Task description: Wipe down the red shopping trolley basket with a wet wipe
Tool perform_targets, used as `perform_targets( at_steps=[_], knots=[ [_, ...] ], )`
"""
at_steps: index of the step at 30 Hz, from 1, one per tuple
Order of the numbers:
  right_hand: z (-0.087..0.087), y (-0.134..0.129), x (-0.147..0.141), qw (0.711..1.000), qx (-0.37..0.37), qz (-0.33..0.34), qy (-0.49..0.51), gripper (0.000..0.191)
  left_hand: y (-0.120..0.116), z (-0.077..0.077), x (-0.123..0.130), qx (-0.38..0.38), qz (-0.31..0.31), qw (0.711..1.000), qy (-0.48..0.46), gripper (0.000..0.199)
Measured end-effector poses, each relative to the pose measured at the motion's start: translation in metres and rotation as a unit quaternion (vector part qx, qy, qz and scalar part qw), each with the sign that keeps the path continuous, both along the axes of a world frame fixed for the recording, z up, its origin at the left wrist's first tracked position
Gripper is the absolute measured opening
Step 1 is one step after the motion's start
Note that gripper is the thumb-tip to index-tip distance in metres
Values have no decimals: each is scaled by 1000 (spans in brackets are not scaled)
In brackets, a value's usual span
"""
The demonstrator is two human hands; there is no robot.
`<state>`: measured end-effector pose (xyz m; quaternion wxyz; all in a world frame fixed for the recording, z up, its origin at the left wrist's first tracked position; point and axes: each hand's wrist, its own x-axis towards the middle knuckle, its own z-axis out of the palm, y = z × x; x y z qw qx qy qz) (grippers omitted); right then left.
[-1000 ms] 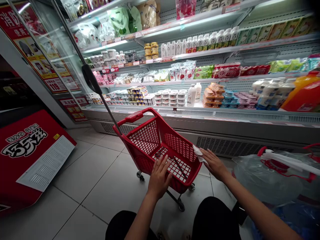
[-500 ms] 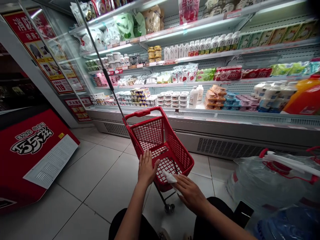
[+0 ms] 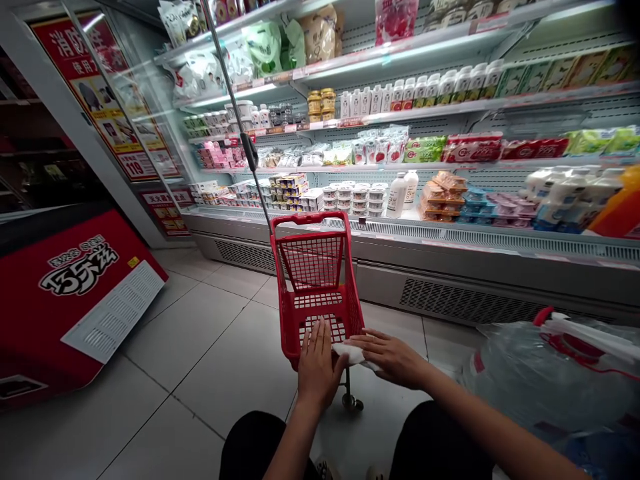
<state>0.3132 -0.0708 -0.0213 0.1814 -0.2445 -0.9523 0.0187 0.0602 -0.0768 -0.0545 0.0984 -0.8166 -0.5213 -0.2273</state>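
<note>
A small red shopping cart (image 3: 320,263) with mesh sides and a thin pole stands on the tiled floor in front of me. My left hand (image 3: 319,365) is at the cart's near edge, palm down, with its fingers stretched out over the basket. Under the fingers of my right hand (image 3: 390,355) is a crumpled white tissue (image 3: 350,353), at the near right corner of the cart. The right fingers lie flat and nearly level above it, and the thumb is hidden. The tissue's left end is close to my left thumb.
A refrigerated display (image 3: 480,267) with dairy goods on several shelves runs behind the cart. At the left stands a red freezer (image 3: 75,293). Large clear water bottles (image 3: 530,373) with red caps are at the lower right. My knees flank the lower middle.
The cart has turned and now faces me more squarely. Both hands have shifted right in view and are closer together. The phone seen by my right leg is out of sight.
</note>
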Motion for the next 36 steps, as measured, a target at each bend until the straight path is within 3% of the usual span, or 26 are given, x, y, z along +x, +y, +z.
perform_targets(
  at_steps=[7,12,17,23,28,32,34,36],
  knots=[
    [7,60,15,1000,15,-7,-8,55,0,-2,-11,8,-31,999,20,73],
    [8,98,15,997,52,-57,23,46,-5,-1,-12,-1,-50,998,33,73],
    [-7,83,-3,992,70,-85,68,43,-4,2,-35,4,-42,999,32,72],
    [-11,26,-59,995,33,-28,88,42,2,8,-85,-3,22,1000,19,66],
    [-11,-12,-103,997,1,13,73,56,4,10,-113,-9,109,994,-25,64],
    [-1,3,-112,996,9,83,31,58,5,9,-124,-7,178,982,-59,68],
    [5,26,-103,997,30,59,36,52,6,10,-131,-24,200,977,-68,70],
    [9,53,-87,997,54,-8,50,45,8,12,-139,-51,210,974,-70,70]
  ],
)
